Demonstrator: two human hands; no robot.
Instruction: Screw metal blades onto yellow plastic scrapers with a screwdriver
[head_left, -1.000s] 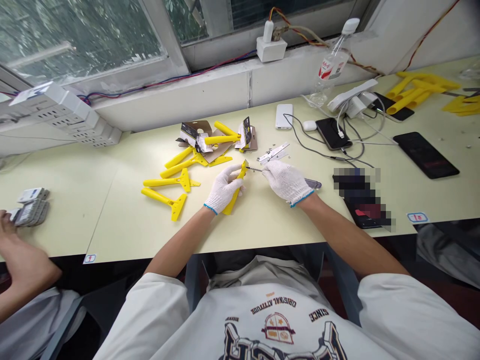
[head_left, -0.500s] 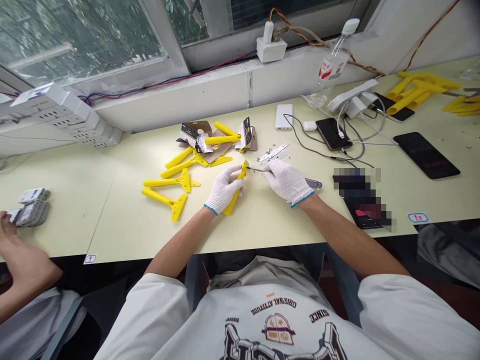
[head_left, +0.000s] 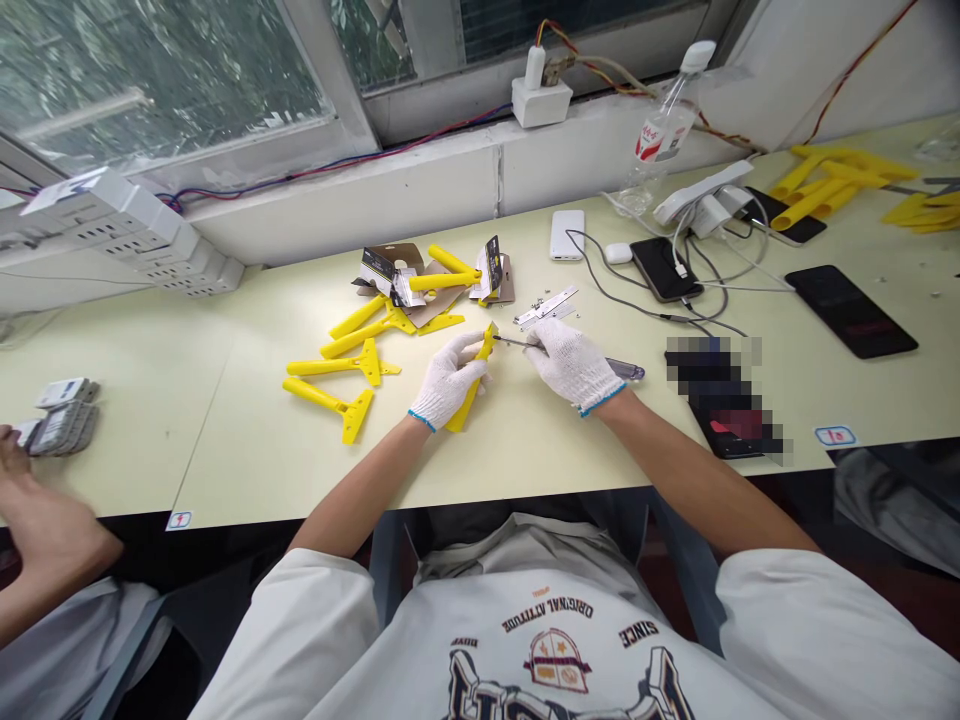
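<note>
In a white knitted glove, my left hand [head_left: 448,377] grips a yellow scraper [head_left: 469,404], its head tilted up and its handle slanting toward me. My right hand [head_left: 568,362], gloved the same way, is closed around a screwdriver [head_left: 513,342]. The thin shaft points left and its tip meets the scraper's head. A grey translucent piece, perhaps the screwdriver's handle [head_left: 628,370], shows past the right palm. Just beyond the right hand lie flat metal blades [head_left: 551,305] with small screws scattered about them. More yellow scrapers [head_left: 330,367] lie left of my left hand.
Opened card packaging [head_left: 379,272] lies among scrapers at the back. To the right are a white power bank [head_left: 568,234], cables, several phones [head_left: 853,311], a power strip [head_left: 703,190] and a plastic bottle [head_left: 661,135]. White boxes [head_left: 131,230] are stacked left. Another person's arm [head_left: 49,535] rests at the left edge.
Both hands hold almost the same pose, with the screwdriver tip still at the scraper's head. The view has shifted very slightly.
</note>
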